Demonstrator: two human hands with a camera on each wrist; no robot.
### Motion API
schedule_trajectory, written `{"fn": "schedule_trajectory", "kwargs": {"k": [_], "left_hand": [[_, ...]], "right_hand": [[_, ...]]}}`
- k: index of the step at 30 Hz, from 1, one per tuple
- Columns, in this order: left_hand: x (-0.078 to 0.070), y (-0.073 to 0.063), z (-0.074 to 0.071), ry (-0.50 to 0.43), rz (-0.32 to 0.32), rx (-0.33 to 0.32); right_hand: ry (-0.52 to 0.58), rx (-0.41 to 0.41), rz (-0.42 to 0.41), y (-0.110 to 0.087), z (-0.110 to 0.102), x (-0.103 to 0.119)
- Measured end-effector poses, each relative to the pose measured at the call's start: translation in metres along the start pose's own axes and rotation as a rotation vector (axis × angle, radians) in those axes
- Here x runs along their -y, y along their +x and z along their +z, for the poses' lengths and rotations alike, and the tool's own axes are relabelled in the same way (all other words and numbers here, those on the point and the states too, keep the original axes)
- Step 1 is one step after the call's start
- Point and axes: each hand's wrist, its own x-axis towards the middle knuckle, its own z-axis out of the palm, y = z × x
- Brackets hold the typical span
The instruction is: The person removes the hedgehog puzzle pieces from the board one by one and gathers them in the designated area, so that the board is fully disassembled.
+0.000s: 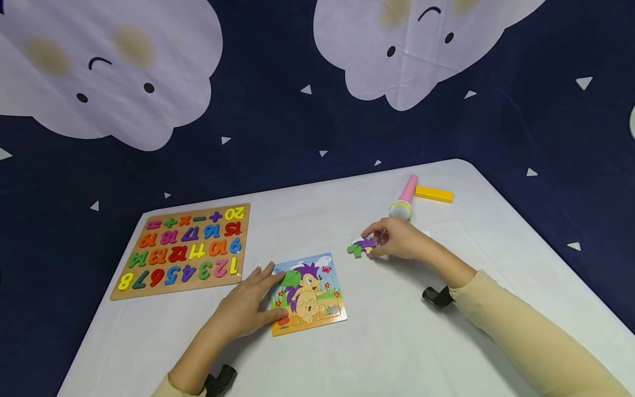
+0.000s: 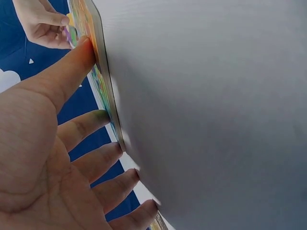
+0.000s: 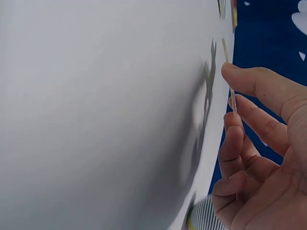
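Observation:
A square jigsaw puzzle (image 1: 310,298) with a purple-spined hedgehog picture lies on the white table. My left hand (image 1: 248,303) rests on its left side, thumb and fingers spread and touching the board. From the left wrist view, the fingertips (image 2: 101,115) meet the board's edge. Right of the board, my right hand (image 1: 399,238) pinches a thin puzzle piece (image 1: 366,242) with purple on it. Edge-on in the right wrist view, that piece (image 3: 233,98) is held off the table. A green part (image 1: 354,251) shows beside it; whether it belongs to the same piece I cannot tell.
A wooden number board (image 1: 186,251) with colourful numerals lies at the left. Beyond my right hand are a pink toy microphone (image 1: 408,193) and a yellow block (image 1: 434,194). A dark blue cloth with clouds (image 1: 268,82) hangs behind the table (image 1: 397,342).

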Motion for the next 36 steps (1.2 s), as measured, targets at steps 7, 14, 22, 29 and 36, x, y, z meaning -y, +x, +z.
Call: {"fn": "schedule_trajectory", "kwargs": {"k": [7, 14, 22, 29, 36], "left_hand": [[0.002, 0.001, 0.002, -0.006, -0.005, -0.006], [0.003, 0.003, 0.003, -0.013, -0.009, -0.004], [0.004, 0.003, 0.003, -0.009, -0.008, -0.004], [0.003, 0.002, 0.002, -0.016, -0.013, 0.001], [0.003, 0.002, 0.003, -0.018, -0.014, -0.002]], "right_hand": [[0.003, -0.003, 0.012, -0.009, -0.013, -0.017], [0.024, 0.011, 0.043, -0.019, -0.022, -0.026], [0.025, 0.03, 0.052, -0.024, -0.029, -0.035], [0.025, 0.038, 0.052, -0.025, -0.03, -0.038], [0.021, 0.04, 0.065, -0.025, -0.03, -0.04]]}}
